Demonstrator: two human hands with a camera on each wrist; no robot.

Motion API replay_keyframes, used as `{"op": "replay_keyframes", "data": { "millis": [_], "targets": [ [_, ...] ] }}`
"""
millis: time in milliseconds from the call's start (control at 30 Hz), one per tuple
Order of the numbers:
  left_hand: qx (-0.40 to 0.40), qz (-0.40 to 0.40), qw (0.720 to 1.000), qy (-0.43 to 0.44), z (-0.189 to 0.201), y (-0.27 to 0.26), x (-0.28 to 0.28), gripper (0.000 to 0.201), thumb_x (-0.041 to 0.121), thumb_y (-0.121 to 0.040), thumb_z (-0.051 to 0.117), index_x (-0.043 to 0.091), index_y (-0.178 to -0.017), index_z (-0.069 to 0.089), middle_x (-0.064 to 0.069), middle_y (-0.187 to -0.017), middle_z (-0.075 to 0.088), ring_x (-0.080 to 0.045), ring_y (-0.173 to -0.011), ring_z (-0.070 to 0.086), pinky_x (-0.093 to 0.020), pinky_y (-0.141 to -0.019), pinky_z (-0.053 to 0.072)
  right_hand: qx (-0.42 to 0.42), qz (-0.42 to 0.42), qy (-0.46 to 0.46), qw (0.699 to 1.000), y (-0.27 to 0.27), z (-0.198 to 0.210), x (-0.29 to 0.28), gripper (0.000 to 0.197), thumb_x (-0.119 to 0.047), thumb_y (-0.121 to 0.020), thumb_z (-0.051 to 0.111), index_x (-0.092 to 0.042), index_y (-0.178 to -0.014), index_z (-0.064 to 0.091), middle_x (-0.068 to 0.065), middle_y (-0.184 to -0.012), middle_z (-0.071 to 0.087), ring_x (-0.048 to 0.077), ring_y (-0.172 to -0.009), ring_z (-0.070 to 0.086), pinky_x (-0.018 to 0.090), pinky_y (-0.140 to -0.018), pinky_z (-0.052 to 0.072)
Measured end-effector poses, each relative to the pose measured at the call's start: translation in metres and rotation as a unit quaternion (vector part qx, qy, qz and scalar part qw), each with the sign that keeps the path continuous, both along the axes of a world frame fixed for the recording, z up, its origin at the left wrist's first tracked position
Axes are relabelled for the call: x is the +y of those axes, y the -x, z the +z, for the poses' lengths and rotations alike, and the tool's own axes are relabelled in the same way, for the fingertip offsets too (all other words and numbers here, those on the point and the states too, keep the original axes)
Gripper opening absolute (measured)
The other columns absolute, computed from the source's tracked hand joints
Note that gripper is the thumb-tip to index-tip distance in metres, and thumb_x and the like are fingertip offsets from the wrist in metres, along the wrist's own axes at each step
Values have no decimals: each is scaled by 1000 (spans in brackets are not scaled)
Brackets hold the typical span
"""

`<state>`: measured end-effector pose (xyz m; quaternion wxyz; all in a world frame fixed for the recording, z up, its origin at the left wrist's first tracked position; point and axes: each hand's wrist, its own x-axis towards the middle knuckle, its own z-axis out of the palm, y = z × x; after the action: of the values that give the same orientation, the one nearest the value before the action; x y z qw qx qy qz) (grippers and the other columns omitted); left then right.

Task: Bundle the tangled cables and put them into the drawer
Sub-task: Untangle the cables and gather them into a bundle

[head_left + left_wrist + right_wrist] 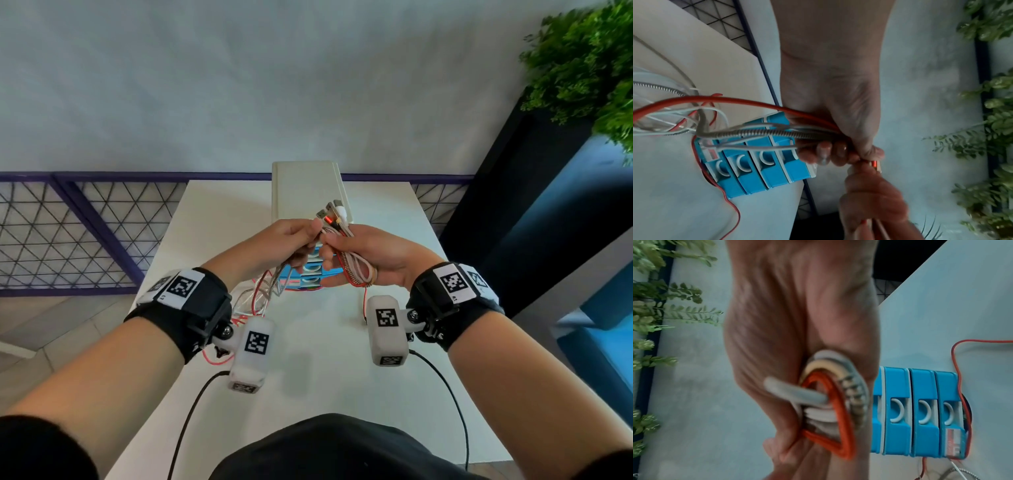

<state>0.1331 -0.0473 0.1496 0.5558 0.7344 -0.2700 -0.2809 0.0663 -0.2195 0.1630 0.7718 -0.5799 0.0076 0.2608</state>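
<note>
Both hands are raised over the white table [342, 342], holding one bunch of red, white and braided cables [356, 267]. My right hand [363, 253] grips a coiled loop of them [830, 402], with the plug ends [332, 214] sticking up past its fingers. My left hand [294, 240] pinches the strands [777, 131] right beside the right hand; the loose tails [260, 298] hang down to the table. Below the hands stands the blue drawer unit [313, 270] [756, 162] [920, 410], with its several drawers pushed in.
A cream box [305, 188] stands behind the drawer unit at the table's far edge. A thin red cable [957, 361] runs round the drawer unit on the table. A purple mesh railing [68, 233] lies to the left, and green plants [589, 58] hang at the upper right.
</note>
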Motion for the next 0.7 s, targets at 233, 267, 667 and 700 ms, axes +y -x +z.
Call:
{"op": "replay_keyframes", "data": {
  "millis": [233, 267, 667, 700],
  "targets": [
    [223, -42, 974, 6, 8, -7, 9, 47, 58, -93, 32, 21, -68, 45, 10, -47, 24, -3, -33, 17, -17, -34, 17, -26, -62, 62, 996, -7, -9, -3, 19, -21, -103, 41, -11, -92, 52, -6, -59, 45, 0, -37, 32, 13, -36, 31],
    [263, -56, 963, 12, 6, -10, 13, 47, 58, -93, 32, 20, -69, 45, 10, -46, 24, -3, -32, 20, -16, -33, 20, -34, -78, 68, 994, -8, -10, -5, 20, -22, -104, 40, -11, -92, 52, -7, -57, 43, 0, -37, 31, 12, -36, 30],
    [155, -11, 988, -6, -15, 4, 8, 34, 37, -101, 28, 17, -76, 38, 7, -58, 28, -7, -47, 26, -15, -48, 31, -66, -218, 151, 962, -23, -26, -2, 23, -22, -104, 38, -13, -85, 49, -1, -62, 43, 9, -49, 43, 20, -46, 41],
    [131, -1, 991, -9, -18, 7, 4, 32, 36, -101, 30, 16, -77, 39, 7, -58, 30, -7, -48, 29, -16, -50, 34, -73, -223, 179, 955, -24, -26, 0, 24, -21, -104, 37, -13, -85, 50, 0, -65, 48, 10, -54, 48, 21, -51, 43]
  ]
}}
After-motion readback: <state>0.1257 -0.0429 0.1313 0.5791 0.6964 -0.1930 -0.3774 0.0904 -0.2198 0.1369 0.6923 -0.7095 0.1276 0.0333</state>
